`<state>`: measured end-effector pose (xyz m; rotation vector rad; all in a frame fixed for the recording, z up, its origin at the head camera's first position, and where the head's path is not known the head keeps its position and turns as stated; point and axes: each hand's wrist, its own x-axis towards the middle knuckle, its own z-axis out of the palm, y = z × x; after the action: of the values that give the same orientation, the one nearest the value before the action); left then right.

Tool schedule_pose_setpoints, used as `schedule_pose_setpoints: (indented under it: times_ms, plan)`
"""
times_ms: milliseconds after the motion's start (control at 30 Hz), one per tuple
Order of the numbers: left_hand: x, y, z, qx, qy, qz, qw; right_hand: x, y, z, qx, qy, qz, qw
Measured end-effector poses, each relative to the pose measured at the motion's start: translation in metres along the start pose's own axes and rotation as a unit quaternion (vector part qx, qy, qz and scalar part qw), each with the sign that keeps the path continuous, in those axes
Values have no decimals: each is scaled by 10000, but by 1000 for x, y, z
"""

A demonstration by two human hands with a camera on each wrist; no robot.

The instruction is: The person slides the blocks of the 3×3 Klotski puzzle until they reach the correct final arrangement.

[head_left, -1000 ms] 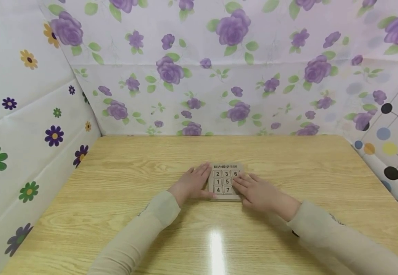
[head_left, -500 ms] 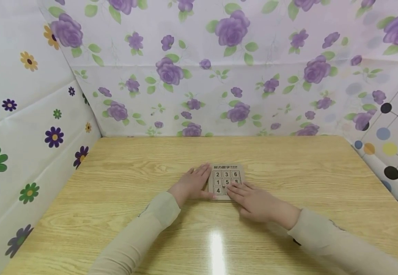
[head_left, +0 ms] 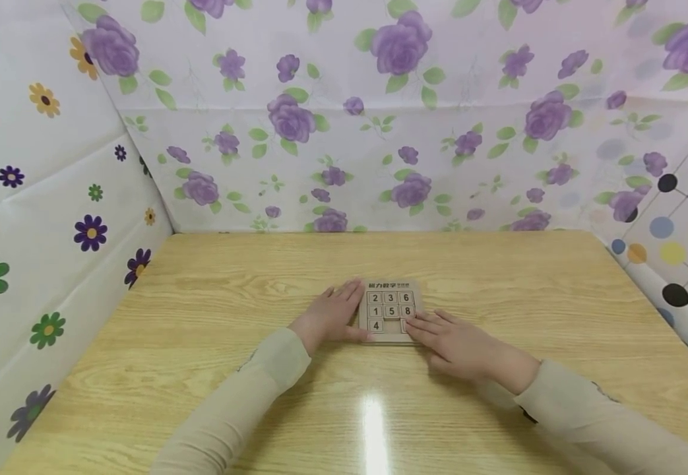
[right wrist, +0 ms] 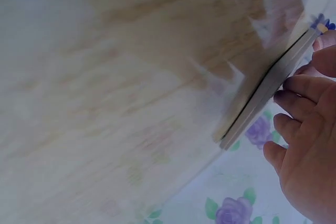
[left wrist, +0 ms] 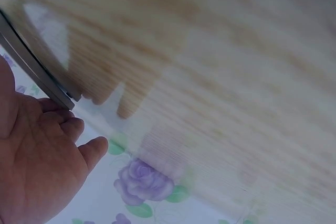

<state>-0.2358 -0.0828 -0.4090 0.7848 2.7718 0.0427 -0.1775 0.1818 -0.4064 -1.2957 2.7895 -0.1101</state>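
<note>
A number slide puzzle (head_left: pixel 391 339) lies on the table, its tiles reading 2, 3, 6 on top, then 1, 5, 8, with 4 at bottom left. The bottom middle slot is bare. Fingertips of my right hand (head_left: pixel 459 343) rest on the bottom right tile (head_left: pixel 404 326), covering most of it. Along the puzzle's left edge lies my left hand (head_left: pixel 327 318), fingers extended and thumb at the lower left corner. From the left wrist, my left hand (left wrist: pixel 42 156) shows beside the board's edge (left wrist: pixel 37 69); the right wrist view has my right hand (right wrist: pixel 310 129) against the opposite edge (right wrist: pixel 262 95).
The wood-grain table (head_left: pixel 260 264) stretches out around the puzzle and carries a bright light reflection near the front. Behind it hangs a flowered cloth (head_left: pixel 332 132). A daisy-patterned cloth (head_left: pixel 41 231) is at the left, a dotted one (head_left: pixel 685 231) at the right.
My right hand has gone from the right column to the bottom middle, then back right, the bottom middle tile sliding into the bottom right slot. The 8 is now uncovered. My left hand stays put.
</note>
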Motion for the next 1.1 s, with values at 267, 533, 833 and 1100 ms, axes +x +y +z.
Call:
schedule_pose_setpoints:
  times_ms: [267,533,833,1100]
  plan:
    - [2,-1,-2,135,-11,15,9999,20,-11,-2,-274,59,-252,9993]
    - [-1,1,-5,64,-49,37,10000,38,-21,2,-170,-182,-396,9989]
    - [0,1,-4,163,55,55,9998,29,-13,3,2,-189,-206,9996]
    - [-1,2,-3,72,20,43,10000,16,-6,4,2,-97,-89,9999]
